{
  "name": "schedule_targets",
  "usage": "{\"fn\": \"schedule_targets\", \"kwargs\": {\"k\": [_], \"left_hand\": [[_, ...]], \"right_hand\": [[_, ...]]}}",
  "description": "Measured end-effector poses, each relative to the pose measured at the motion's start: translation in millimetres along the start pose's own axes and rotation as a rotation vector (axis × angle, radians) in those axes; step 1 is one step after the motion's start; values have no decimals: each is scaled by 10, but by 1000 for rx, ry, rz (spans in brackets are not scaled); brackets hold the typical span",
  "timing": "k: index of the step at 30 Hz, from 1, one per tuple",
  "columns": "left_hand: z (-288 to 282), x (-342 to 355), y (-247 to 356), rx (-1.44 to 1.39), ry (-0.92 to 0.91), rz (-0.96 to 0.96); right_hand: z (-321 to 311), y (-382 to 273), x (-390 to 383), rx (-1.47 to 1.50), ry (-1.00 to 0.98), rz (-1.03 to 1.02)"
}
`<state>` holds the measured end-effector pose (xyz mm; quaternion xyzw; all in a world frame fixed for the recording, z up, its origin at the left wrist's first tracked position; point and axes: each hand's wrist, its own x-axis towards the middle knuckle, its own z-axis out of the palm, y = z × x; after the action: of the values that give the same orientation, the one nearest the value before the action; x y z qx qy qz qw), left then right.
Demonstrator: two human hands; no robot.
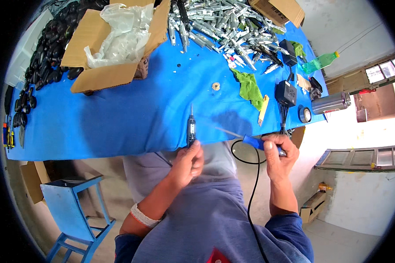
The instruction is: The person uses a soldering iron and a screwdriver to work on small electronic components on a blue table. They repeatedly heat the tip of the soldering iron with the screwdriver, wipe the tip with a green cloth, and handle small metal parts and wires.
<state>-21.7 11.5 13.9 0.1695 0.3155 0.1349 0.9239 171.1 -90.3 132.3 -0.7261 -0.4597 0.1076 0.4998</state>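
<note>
A: Where is the black-and-silver part (191, 129)?
B: Left of the green cloth (249, 89), toward its near side. The fingers of the left hand (186, 165) grasp its lower end.
A: And the right hand (280, 154)?
B: Its fingers are closed around a blue-handled screwdriver (253, 142), on the cloth's near side; the blurred shaft points toward the part.
A: Surrounding items?
B: Metal pieces (219, 26) lie heaped beyond the cloth, a black box (286, 93) to its right, an open carton (104, 80) well to its left.

My monitor shows me a light-blue, angular chair (68, 210) and a translucent green bottle (320, 63) near a silver cylindrical flask (330, 104).
</note>
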Motion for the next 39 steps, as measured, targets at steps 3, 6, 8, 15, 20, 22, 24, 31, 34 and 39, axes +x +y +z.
{"fn": "schedule_targets", "kwargs": {"k": [3,6,8,15,20,22,24,31,34,39], "left_hand": [[18,0,3,26,-21,21],[18,1,4,56,1,17],[-1,13,-14,108,25,27],[29,12,-16,175,53,56],[24,16,-24,201,71,64],[22,24,-30,207,75,65],[11,39,-41,209,76,65],[26,28,-37,217,77,73],[24,32,-43,216,76,74],[16,32,-43,223,78,71]], "right_hand": [[6,-62,-23,-33,-64,-77],[54,-73,-12,-73,-78,-86],[76,-66,12,-98,-72,-100],[99,-60,31,-113,-107,-92],[116,-57,33,-121,-101,-81],[116,-58,31,-111,-96,-71],[117,-47,26,-97,-87,-74],[117,-49,31,-101,-108,-38],[150,-64,35,-56,-96,-47],[120,-38,40,-94,-123,-62]]}}
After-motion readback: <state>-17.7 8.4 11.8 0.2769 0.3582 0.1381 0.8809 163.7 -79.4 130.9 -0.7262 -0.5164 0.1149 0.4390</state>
